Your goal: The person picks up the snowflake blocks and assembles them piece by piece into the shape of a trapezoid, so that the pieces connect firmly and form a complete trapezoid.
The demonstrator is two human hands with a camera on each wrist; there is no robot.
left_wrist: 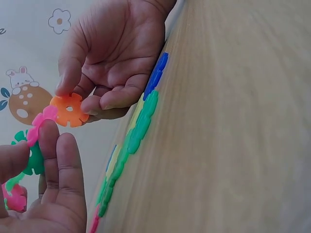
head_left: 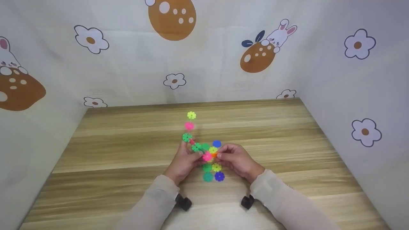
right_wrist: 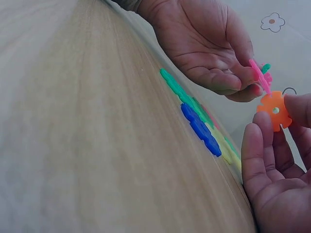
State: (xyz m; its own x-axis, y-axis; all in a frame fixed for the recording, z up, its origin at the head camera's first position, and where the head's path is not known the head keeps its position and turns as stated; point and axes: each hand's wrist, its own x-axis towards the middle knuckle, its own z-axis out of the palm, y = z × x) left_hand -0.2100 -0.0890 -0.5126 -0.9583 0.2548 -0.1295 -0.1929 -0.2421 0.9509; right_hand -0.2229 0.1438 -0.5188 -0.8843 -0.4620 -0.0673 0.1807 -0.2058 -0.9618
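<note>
My left hand pinches green and pink slotted plastic flower discs linked together. The pink disc stands at its fingertips, the green disc behind it. Between my right thumb and fingers an orange disc is pinched, its edge meeting the pink disc; how deep the slots sit cannot be told. My right hand is close beside the left, above the table. Beyond the left fingers, a green disc, a pink disc and a yellow disc continue in a line.
Under and around the hands, several discs lie flat on the wooden table, among them a dark blue disc, a teal disc and a blue disc. A printed curtain encloses the back and sides.
</note>
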